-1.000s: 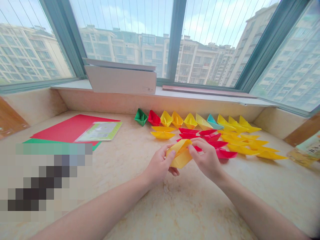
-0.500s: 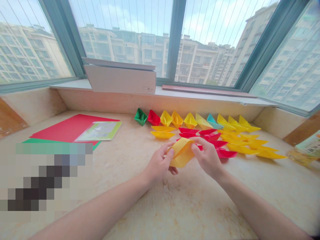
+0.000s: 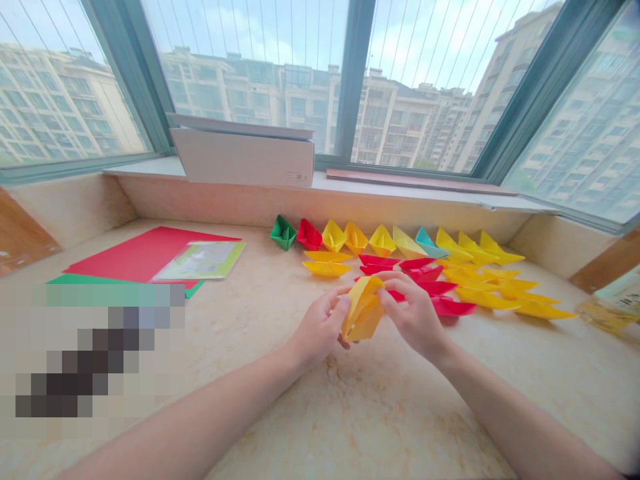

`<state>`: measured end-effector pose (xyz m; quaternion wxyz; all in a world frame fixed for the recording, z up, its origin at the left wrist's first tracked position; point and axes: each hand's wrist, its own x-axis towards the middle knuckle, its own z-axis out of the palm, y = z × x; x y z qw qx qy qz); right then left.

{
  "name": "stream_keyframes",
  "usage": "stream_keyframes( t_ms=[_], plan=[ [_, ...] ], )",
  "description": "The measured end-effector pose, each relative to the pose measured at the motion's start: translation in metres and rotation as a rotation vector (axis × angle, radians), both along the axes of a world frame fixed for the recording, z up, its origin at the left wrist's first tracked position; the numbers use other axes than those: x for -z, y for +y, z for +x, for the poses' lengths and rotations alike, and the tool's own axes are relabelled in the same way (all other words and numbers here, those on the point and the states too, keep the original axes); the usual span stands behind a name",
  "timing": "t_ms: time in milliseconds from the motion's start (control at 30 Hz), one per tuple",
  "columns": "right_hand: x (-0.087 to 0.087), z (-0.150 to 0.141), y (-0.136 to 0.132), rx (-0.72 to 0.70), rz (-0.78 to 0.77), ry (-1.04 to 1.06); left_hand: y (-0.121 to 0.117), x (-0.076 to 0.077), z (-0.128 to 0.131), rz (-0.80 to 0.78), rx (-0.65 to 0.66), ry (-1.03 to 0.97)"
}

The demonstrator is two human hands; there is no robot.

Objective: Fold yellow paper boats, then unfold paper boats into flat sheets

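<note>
Between my two hands, above the counter, is a folded piece of yellow paper [image 3: 366, 312], with an opening between its layers. My left hand [image 3: 324, 321] pinches its left edge, thumb in front and some fingers hidden behind. At the upper right edge, the thumb and fingers of my right hand [image 3: 411, 313] grip the same paper. Just beyond my right hand lie several red paper boats [image 3: 453, 307], partly hidden by it. A yellow paper boat [image 3: 327, 268] sits beyond my left hand.
Along the back wall runs a row of paper boats, including a green boat [image 3: 283, 233] and a light blue boat [image 3: 429, 244]. More yellow boats [image 3: 545, 308] lie to the right. Red paper sheets [image 3: 125, 255] and a clear packet [image 3: 203, 261] are at left. A white box [image 3: 245, 157] stands on the sill.
The yellow paper has turned and narrowed in my hands, its opening now facing lower left. Both hands keep hold of it in nearly the same place.
</note>
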<state>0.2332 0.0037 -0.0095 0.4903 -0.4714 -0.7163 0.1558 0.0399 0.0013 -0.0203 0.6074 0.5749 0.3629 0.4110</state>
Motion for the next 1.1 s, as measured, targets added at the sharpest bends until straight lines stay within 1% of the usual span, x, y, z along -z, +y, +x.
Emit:
stream_keyframes(
  t_ms=[67,233,367,467,700,833,967,1100],
  plan=[
    [0.000,0.000,-0.001,-0.016,0.004,-0.010,0.000,0.000,0.000,0.006,0.000,0.005],
    [0.000,-0.003,-0.004,-0.060,-0.025,-0.039,0.000,0.003,0.002,-0.047,0.054,0.001],
    [0.000,-0.006,-0.007,-0.084,-0.038,-0.063,-0.001,0.006,0.003,-0.009,0.064,-0.009],
    [0.001,-0.006,-0.009,-0.113,-0.050,-0.062,-0.001,0.007,0.003,0.006,0.064,0.032],
    [0.000,-0.008,-0.011,-0.192,-0.131,-0.006,-0.003,0.004,0.001,0.016,0.119,0.021],
    [-0.002,-0.009,-0.012,-0.185,-0.139,-0.007,-0.004,0.003,0.001,0.031,0.122,0.000],
    [-0.004,-0.009,-0.011,-0.162,-0.103,-0.017,-0.004,0.007,0.001,0.054,0.119,0.013],
    [-0.003,-0.008,-0.008,-0.133,-0.104,-0.009,-0.001,0.012,0.000,0.058,0.128,0.031]
  ],
)
